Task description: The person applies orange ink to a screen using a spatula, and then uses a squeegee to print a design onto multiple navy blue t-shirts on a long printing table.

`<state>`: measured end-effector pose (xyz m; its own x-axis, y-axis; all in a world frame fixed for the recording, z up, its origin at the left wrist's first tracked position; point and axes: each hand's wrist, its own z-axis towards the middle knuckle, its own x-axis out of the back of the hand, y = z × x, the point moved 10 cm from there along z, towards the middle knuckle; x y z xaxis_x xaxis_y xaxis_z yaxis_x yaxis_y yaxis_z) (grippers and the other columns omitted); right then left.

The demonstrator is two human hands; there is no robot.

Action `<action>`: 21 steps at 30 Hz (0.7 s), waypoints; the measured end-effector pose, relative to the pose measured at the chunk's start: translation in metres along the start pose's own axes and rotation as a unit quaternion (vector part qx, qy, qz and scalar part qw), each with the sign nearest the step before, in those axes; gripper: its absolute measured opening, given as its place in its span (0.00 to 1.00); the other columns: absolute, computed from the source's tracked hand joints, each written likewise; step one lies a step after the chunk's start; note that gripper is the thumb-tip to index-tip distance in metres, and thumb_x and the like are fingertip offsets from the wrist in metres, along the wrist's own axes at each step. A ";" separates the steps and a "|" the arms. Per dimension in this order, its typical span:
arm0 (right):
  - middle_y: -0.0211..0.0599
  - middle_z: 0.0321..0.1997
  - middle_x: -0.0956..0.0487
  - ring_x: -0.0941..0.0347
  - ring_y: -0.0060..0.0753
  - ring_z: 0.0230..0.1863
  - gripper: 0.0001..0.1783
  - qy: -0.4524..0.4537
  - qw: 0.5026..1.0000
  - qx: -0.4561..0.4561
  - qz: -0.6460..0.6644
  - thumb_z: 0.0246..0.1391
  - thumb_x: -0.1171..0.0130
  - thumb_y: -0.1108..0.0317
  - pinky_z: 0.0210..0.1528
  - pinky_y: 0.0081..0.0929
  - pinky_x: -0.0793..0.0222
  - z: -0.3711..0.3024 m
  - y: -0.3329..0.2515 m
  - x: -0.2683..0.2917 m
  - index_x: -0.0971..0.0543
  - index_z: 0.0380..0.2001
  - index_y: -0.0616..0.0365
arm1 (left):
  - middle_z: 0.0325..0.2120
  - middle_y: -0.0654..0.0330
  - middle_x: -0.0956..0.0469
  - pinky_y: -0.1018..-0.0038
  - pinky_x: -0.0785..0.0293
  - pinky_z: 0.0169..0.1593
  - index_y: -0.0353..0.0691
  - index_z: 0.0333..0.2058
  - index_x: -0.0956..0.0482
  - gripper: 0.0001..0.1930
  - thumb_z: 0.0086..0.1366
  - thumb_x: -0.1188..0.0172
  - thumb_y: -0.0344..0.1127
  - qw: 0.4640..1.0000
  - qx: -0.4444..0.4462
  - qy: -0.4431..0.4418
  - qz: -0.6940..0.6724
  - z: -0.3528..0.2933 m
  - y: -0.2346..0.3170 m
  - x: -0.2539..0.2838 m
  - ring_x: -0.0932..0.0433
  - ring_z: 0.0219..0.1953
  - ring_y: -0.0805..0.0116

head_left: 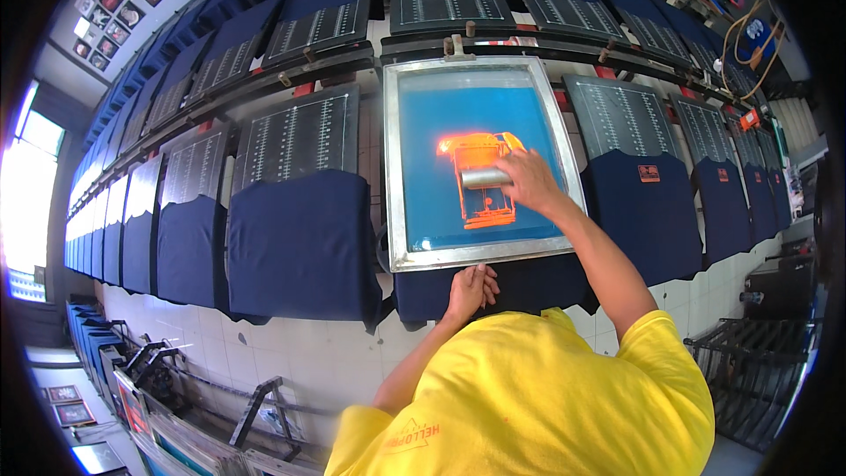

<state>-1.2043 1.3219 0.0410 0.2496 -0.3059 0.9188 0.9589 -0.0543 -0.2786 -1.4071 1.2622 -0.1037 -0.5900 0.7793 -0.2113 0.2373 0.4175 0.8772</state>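
Observation:
A screen printing frame with silver edges and blue mesh lies over a navy shirt on a pallet in front of me. Vivid orange ink is spread over the middle of the mesh. My right hand grips one end of a squeegee with a rounded silver handle, which sits across the inked area; its blade is hidden. Just below the frame's near edge, my left hand rests by the shirt with its fingers curled in, and nothing shows in them.
Dark marked pallets with navy shirts run in rows to both sides and behind. Shirts on the right bear small orange prints. A metal rail passes behind the frame. Black racks stand at lower right.

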 end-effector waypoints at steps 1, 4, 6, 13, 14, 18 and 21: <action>0.33 0.41 0.18 0.25 0.41 0.44 0.21 -0.002 1.000 -0.003 0.001 0.41 0.32 0.69 0.44 0.42 0.35 -0.014 -0.009 0.000 0.21 0.43 0.51 | 0.21 0.54 0.21 0.78 0.34 0.17 0.30 0.37 0.25 0.23 0.80 0.62 0.44 1.000 -0.002 -0.002 0.006 0.000 0.001 0.000 0.24 0.15 0.71; 0.31 0.43 0.19 0.26 0.39 0.45 0.24 0.001 1.000 -0.009 0.002 0.39 0.31 0.70 0.43 0.40 0.36 -0.057 -0.039 0.008 0.22 0.45 0.52 | 0.21 0.53 0.20 0.77 0.33 0.17 0.29 0.38 0.25 0.24 0.80 0.62 0.44 1.000 0.000 -0.005 0.001 0.000 -0.001 -0.001 0.24 0.15 0.70; 0.29 0.46 0.20 0.27 0.37 0.45 0.26 0.014 1.000 -0.010 0.006 0.38 0.30 0.71 0.42 0.40 0.36 -0.081 -0.054 0.010 0.23 0.46 0.53 | 0.23 0.52 0.19 0.77 0.32 0.18 0.28 0.39 0.25 0.23 0.80 0.61 0.43 1.000 0.004 -0.011 -0.009 0.002 -0.005 0.000 0.24 0.16 0.70; 0.32 0.60 0.25 0.30 0.42 0.55 0.32 -0.006 1.000 -0.008 0.009 0.39 0.26 0.65 0.50 0.41 0.35 -0.126 -0.075 -0.008 0.25 0.51 0.53 | 0.32 0.51 0.17 0.79 0.29 0.25 0.27 0.47 0.25 0.16 0.78 0.58 0.34 0.993 0.082 -0.065 -0.064 0.005 -0.009 0.002 0.23 0.23 0.73; 0.32 0.61 0.25 0.30 0.41 0.56 0.33 -0.011 1.000 -0.009 0.007 0.39 0.26 0.64 0.51 0.41 0.35 -0.129 -0.076 -0.010 0.25 0.52 0.53 | 0.33 0.51 0.17 0.79 0.28 0.26 0.27 0.48 0.26 0.15 0.77 0.58 0.32 0.992 0.087 -0.077 -0.054 0.005 -0.007 0.002 0.23 0.23 0.73; 0.32 0.62 0.26 0.31 0.41 0.58 0.33 -0.018 1.000 -0.015 0.017 0.42 0.26 0.62 0.54 0.41 0.35 -0.136 -0.075 -0.014 0.25 0.53 0.54 | 0.36 0.51 0.17 0.80 0.28 0.26 0.27 0.51 0.27 0.15 0.73 0.59 0.27 0.990 0.085 -0.105 -0.030 0.004 -0.006 -0.001 0.22 0.24 0.74; 0.35 0.61 0.25 0.31 0.43 0.59 0.30 0.008 0.997 -0.017 0.069 0.45 0.27 0.60 0.56 0.41 0.35 -0.135 -0.078 0.001 0.24 0.52 0.56 | 0.37 0.52 0.18 0.81 0.29 0.25 0.27 0.53 0.28 0.16 0.71 0.59 0.25 0.988 0.092 -0.123 0.021 -0.010 0.004 -0.004 0.22 0.24 0.75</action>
<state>-1.2971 1.1979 0.0258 0.3767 -0.3279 0.8663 0.9102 -0.0426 -0.4119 -1.4120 1.2558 -0.0953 -0.3774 0.8780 -0.2946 0.4063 0.4428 0.7993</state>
